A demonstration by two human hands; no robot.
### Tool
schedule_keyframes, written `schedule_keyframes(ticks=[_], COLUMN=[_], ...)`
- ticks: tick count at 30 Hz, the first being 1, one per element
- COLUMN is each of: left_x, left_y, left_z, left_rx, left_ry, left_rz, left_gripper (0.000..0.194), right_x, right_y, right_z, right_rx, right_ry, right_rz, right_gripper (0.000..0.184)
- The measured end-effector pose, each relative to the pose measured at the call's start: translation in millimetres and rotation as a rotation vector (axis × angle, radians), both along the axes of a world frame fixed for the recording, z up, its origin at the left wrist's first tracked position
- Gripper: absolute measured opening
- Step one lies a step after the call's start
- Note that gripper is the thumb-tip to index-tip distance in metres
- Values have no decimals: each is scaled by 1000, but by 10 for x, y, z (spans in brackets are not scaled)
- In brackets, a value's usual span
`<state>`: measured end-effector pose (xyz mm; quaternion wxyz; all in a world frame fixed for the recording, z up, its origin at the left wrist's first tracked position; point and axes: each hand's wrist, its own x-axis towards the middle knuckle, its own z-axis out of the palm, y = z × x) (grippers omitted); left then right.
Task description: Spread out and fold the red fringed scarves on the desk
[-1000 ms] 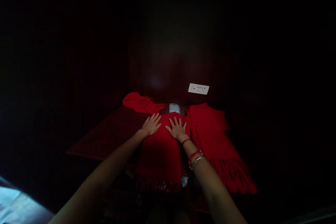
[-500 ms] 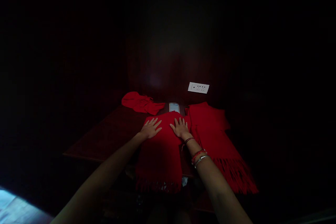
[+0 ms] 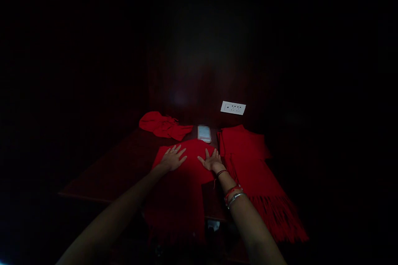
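So we've got a dark, glossy-looking table (image 3: 102, 174) beneath our left hand (image 3: 172, 159) and right hand (image 3: 212, 161). Our red scarf (image 3: 186, 190) lies right under both palms, a soft matte strip running toward us past the wrists, its near end too dim to read well. Fingers are spread flat on it, gripping nothing. Right of the right hand there's a folded red cloth (image 3: 258, 176) with stringy fringe; beyond the left, a crumpled red bundle (image 3: 161, 124). Ahead, between the hands: a pale, flat rectangular slab (image 3: 204, 133).
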<state>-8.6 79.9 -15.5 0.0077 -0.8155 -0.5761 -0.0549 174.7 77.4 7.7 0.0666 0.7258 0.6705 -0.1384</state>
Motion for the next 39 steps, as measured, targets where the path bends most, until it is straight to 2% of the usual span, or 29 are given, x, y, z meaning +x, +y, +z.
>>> schedule_keyframes(ticks=[2, 3, 5, 7, 11, 18, 21, 27, 31, 35, 37, 39], left_x=[-6, -12, -28, -47, -77, -128, -172, -175, -122, -51, -28, -13], left_y=[19, 26, 43, 68, 109, 128, 157, 171, 207, 365, 453, 513], left_z=[-29, -31, -22, -20, -61, -11, 0, -45, 63, 156, 111, 30], left_rx=[13, 29, 78, 98, 48, 45, 47, 65, -6, 53, 51, -7], left_ry=[-11, -17, -25, -20, -3, 2, 1, -8, 15, -13, -18, -10], left_rz=[17, 19, 10, 27, 78, 17, -6, 17, 13, -119, -192, -193], left_gripper=[51, 51, 48, 46, 47, 46, 46, 48, 50, 44, 43, 43], right_x=[0, -7, -26, -27, 104, 487, 574, 630, 498, 271, 187, 149], right_y=[9, 12, 24, 53, 193, 629, 722, 635, 489, 272, 158, 74], right_z=[32, 40, 29, -4, 19, 458, 531, 344, 313, 252, 111, -43], right_rx=[11, 65, 229, 312, 236, 91, 53, 122, 266, 445, 406, 309], right_ry=[-22, -23, -7, 1, -25, -18, -37, -112, -149, -59, 8, 39], right_rz=[-9, 10, 98, 219, 373, 676, 736, 718, 630, 611, 592, 517], right_gripper=[82, 81, 76, 68, 47, 23, 18, 23, 37, 47, 54, 61])
